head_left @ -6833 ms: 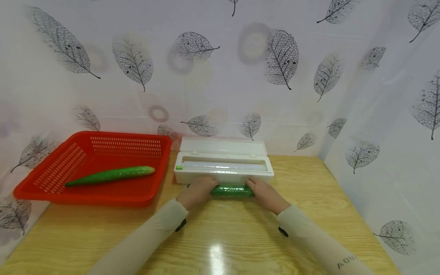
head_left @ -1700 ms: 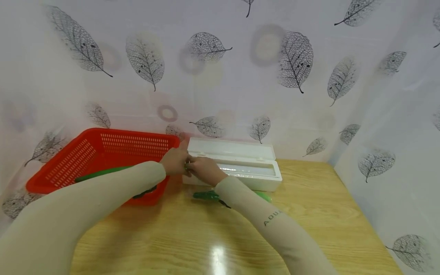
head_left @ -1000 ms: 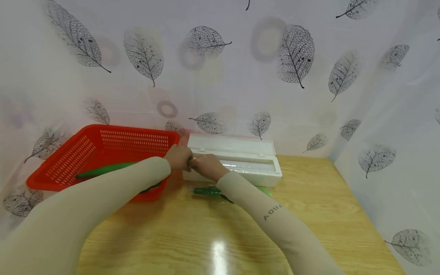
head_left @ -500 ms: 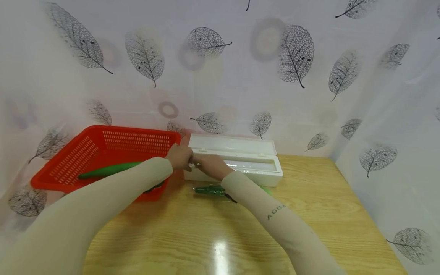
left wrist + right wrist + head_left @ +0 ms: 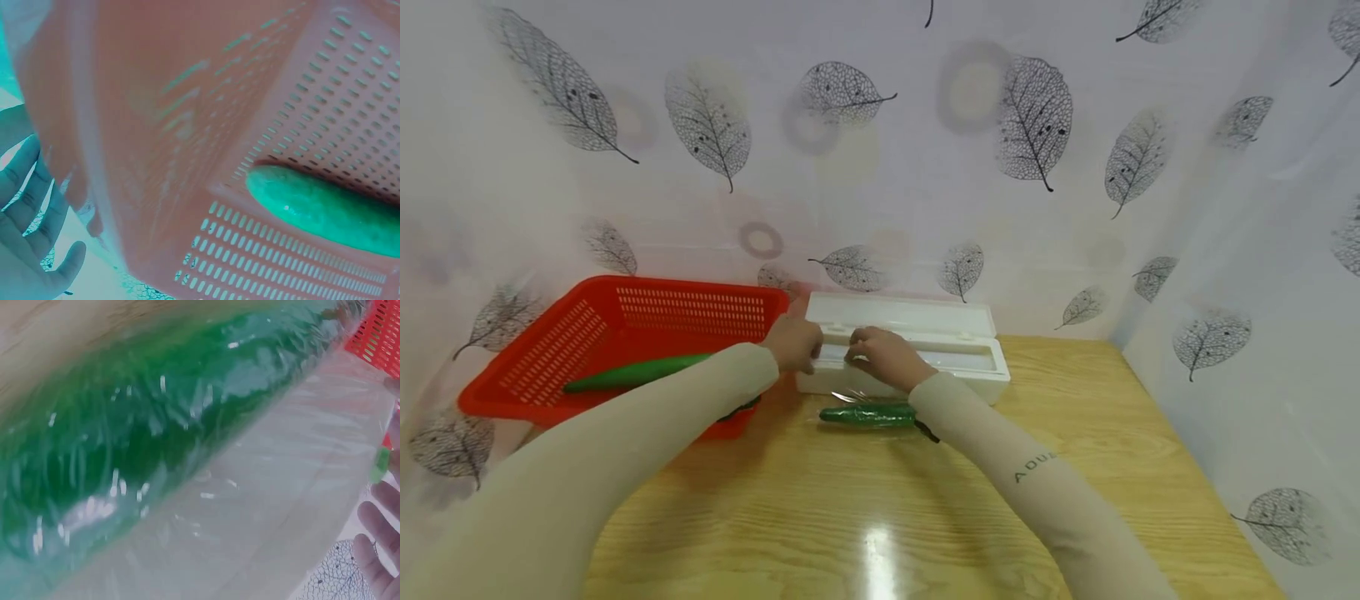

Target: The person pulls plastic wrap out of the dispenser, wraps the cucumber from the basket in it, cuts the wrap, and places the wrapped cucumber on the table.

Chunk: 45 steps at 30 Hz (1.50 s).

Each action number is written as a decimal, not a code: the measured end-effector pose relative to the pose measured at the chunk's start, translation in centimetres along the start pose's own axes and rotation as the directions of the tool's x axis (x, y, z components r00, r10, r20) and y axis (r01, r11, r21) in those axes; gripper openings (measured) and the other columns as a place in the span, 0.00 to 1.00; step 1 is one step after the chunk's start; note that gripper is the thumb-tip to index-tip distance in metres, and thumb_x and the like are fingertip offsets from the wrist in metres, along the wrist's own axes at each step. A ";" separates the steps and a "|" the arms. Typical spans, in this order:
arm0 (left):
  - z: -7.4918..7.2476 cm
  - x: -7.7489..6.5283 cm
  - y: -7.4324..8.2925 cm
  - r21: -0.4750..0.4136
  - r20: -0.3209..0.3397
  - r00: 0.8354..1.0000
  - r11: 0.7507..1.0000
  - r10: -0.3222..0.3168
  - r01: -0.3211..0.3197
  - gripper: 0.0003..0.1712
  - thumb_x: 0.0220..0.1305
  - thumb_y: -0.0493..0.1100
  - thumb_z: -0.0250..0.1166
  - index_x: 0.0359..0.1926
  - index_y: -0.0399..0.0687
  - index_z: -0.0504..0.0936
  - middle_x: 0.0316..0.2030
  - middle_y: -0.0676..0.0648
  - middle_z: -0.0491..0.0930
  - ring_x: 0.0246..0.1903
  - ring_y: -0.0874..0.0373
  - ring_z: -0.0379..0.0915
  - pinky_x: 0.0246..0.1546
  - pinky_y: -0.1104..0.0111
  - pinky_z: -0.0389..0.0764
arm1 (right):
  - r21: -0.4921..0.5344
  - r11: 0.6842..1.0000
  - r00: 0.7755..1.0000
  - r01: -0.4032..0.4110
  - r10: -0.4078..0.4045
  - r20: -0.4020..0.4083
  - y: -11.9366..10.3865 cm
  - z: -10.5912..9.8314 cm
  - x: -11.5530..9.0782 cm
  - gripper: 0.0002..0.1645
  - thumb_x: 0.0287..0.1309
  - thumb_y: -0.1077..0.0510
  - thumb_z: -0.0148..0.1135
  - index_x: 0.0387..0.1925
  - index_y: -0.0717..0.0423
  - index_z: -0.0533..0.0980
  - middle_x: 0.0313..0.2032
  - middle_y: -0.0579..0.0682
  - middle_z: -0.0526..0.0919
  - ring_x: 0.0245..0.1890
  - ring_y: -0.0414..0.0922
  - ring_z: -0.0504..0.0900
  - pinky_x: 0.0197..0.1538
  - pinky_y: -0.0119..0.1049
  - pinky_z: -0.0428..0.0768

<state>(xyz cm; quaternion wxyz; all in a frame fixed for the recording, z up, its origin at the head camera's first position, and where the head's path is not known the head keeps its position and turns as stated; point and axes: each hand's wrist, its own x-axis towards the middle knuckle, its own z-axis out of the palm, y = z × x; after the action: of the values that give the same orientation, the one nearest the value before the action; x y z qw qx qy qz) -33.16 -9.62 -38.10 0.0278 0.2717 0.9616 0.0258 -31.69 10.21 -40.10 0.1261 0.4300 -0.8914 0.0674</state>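
Observation:
My left hand (image 5: 795,343) rests at the left end of a white cling film box (image 5: 955,385). In the left wrist view its fingers (image 5: 28,209) are spread and fairly straight. My right hand (image 5: 887,357) is over the front rim, thumb and fingers bent together, pinching the green slide cutter (image 5: 380,464), which is hidden in the head view. A cucumber (image 5: 865,415) wrapped in clear film lies in front of the box, partly behind the right sleeve. Film (image 5: 275,487) stretches from the cucumber toward the box rim.
A red plastic basket (image 5: 602,287) stands at the left, holding another cucumber (image 5: 632,373). The box's lid (image 5: 898,315) is tipped back. A leaf-patterned curtain (image 5: 880,192) hangs behind and beside the wooden table (image 5: 790,508).
The wrapped cucumber was let go and lies on the table. Both hands went to the box's left end; in the last half second the right moved rightward, away from the left.

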 end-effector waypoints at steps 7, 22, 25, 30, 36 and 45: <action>0.1 0.1 0.4 0.001 -0.019 1.000 1.000 0.003 -0.003 0.09 0.39 0.40 0.75 0.20 0.47 0.81 0.24 0.50 0.79 0.35 0.49 0.69 0.44 0.55 0.71 | 0.051 0.999 1.000 0.016 -0.017 0.016 0.3 0.3 -0.3 0.05 0.58 0.62 0.60 0.27 0.55 0.79 0.31 0.48 0.83 0.31 0.43 0.81 0.39 0.32 0.80; -0.6 -0.5 0.4 0.035 -0.013 0.999 0.999 0.041 -0.041 0.10 0.39 0.38 0.74 0.19 0.48 0.79 0.20 0.52 0.79 0.31 0.54 0.71 0.47 0.53 0.69 | 0.000 0.998 0.994 0.069 -0.069 0.088 3.5 -1.4 -4.3 0.02 0.58 0.64 0.61 0.31 0.57 0.78 0.32 0.50 0.81 0.33 0.43 0.80 0.40 0.32 0.79; -0.6 -0.5 0.4 0.058 -0.011 0.998 0.997 0.054 -0.053 0.09 0.39 0.39 0.74 0.19 0.48 0.79 0.21 0.52 0.79 0.29 0.55 0.72 0.47 0.53 0.70 | -0.015 0.994 0.992 0.109 -0.107 0.069 3.9 -1.3 -4.7 0.01 0.57 0.65 0.61 0.31 0.57 0.77 0.31 0.50 0.80 0.31 0.43 0.78 0.37 0.31 0.79; -0.3 -0.4 0.4 0.085 -0.021 0.998 0.994 0.067 -0.065 0.10 0.39 0.39 0.73 0.19 0.48 0.78 0.21 0.52 0.80 0.28 0.56 0.73 0.54 0.49 0.68 | -0.164 0.961 0.975 0.223 -0.222 0.023 4.4 -0.7 -5.0 0.05 0.56 0.66 0.59 0.34 0.55 0.75 0.28 0.50 0.77 0.27 0.42 0.74 0.32 0.32 0.75; 0.0 -0.2 0.2 0.103 -0.040 0.996 0.992 0.079 -0.075 0.10 0.37 0.38 0.72 0.18 0.49 0.77 0.20 0.52 0.79 0.28 0.54 0.72 0.62 0.44 0.59 | -0.329 0.891 0.946 0.313 -0.322 0.028 4.7 -0.4 -4.9 0.12 0.52 0.66 0.59 0.38 0.50 0.74 0.30 0.47 0.75 0.27 0.42 0.69 0.31 0.33 0.70; 0.0 0.2 0.6 0.099 0.047 0.995 0.990 0.092 -0.097 0.12 0.40 0.39 0.75 0.26 0.50 0.80 0.25 0.51 0.81 0.33 0.52 0.74 0.59 0.47 0.63 | -0.340 0.880 0.943 0.332 -0.321 0.091 4.9 -0.9 -4.9 0.11 0.52 0.64 0.58 0.38 0.50 0.74 0.31 0.46 0.77 0.30 0.42 0.72 0.32 0.33 0.69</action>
<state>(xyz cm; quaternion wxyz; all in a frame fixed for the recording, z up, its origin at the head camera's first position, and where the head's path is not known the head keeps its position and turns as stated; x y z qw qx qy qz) -32.99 -9.05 -38.08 0.0330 0.3185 0.9470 -0.0273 -32.41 17.11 -40.67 0.1961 0.5455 -0.8057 -0.1214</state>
